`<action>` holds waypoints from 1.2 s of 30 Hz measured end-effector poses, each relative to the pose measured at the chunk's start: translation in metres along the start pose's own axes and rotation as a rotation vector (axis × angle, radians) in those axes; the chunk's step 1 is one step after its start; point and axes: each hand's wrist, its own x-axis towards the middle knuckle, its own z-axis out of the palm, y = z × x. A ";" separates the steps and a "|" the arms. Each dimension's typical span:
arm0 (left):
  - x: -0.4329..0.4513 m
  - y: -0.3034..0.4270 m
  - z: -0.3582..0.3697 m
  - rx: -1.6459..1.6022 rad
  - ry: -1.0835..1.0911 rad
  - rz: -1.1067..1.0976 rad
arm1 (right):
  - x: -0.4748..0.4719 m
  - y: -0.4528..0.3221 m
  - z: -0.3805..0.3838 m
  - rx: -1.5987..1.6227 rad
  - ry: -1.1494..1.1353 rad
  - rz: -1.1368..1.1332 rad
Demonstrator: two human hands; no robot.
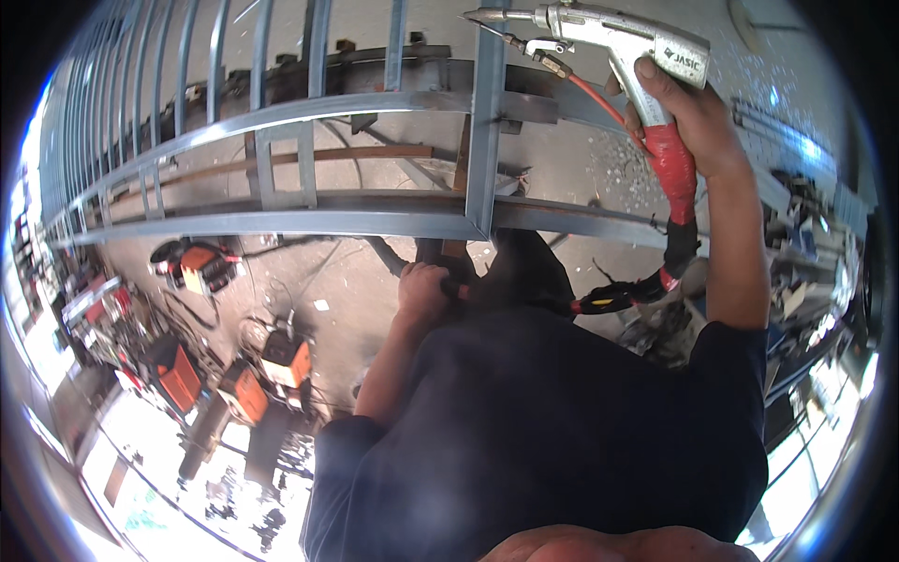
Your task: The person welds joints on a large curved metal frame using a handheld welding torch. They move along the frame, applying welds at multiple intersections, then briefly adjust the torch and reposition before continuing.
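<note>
My right hand (678, 112) is raised at the upper right and grips the handle of a silver handheld laser welding gun (618, 42). Its nozzle points left, over an upright bar of the galvanized steel frame (484, 140). A thin wire-feed tube with a red hose (597, 98) runs below the barrel. Red tape wraps the cable (673, 168) under the handle, and black sheathing follows it down to my waist. My left hand (423, 286) is low, in front of my body, closed around the black cable; its fingers are partly hidden.
Metal frame bars with many parallel pickets (182, 70) stretch to the upper left. A brown steel bar (372, 152) lies beneath them. Orange-and-black machines (286, 360) and a portable orange unit (201, 267) stand on the floor at left. Piled scrap and materials (808, 246) line the right side.
</note>
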 end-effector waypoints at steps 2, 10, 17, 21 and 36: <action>0.015 -0.028 0.000 0.046 -0.019 0.057 | -0.029 0.009 0.018 0.073 0.140 -0.034; 0.048 -0.127 -0.022 0.195 -0.238 0.397 | -0.108 0.033 0.139 0.288 0.584 0.152; 0.048 -0.171 -0.031 0.340 -0.303 0.496 | -0.120 0.027 0.217 0.053 0.637 0.218; 0.051 -0.194 -0.035 0.354 -0.203 0.523 | -0.115 0.021 0.244 -0.100 0.710 0.206; 0.052 -0.233 -0.046 0.414 -0.232 0.400 | -0.087 0.014 0.292 -0.191 0.904 0.078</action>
